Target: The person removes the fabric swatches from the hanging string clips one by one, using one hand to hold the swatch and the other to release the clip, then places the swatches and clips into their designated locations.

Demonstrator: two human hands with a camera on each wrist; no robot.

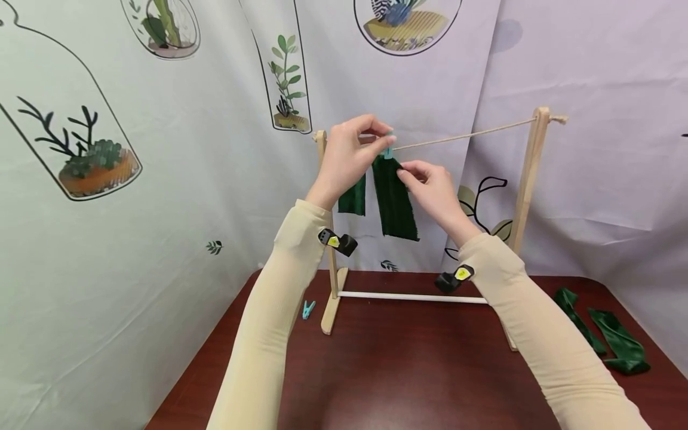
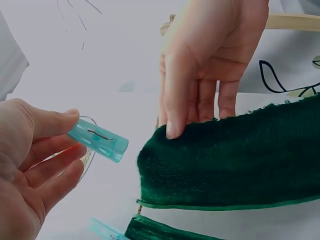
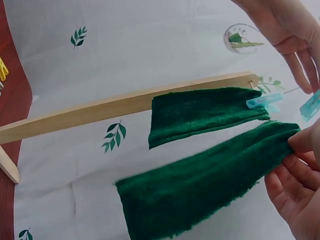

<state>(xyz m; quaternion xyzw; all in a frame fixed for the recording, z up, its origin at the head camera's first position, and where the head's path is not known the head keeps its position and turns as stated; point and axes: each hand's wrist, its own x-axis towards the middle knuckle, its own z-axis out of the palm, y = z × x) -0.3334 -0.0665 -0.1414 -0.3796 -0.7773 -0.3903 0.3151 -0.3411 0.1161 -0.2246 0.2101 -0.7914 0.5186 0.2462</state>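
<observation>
My left hand (image 1: 349,149) pinches a light-blue clothespin (image 2: 100,140) by one end, thumb against fingers, just above the rope. In the left wrist view, a small gap separates the pin from the dark green cloth strip (image 1: 395,203). That strip is folded over the rope and hangs down. Its upper edge is pinched between the thumb and fingers of my right hand (image 1: 434,188). Beside it, nearer the left post, hangs a second green cloth (image 3: 200,115). Another blue clothespin (image 3: 263,101) clips this one at the rope.
The rope (image 1: 462,137) runs between the wooden left post (image 1: 332,263) and right post (image 1: 529,179); a white rod (image 1: 408,296) joins them low down. On the dark red table (image 1: 387,370) lie a blue clothespin (image 1: 308,309) at left and crumpled green cloths (image 1: 618,340) at right.
</observation>
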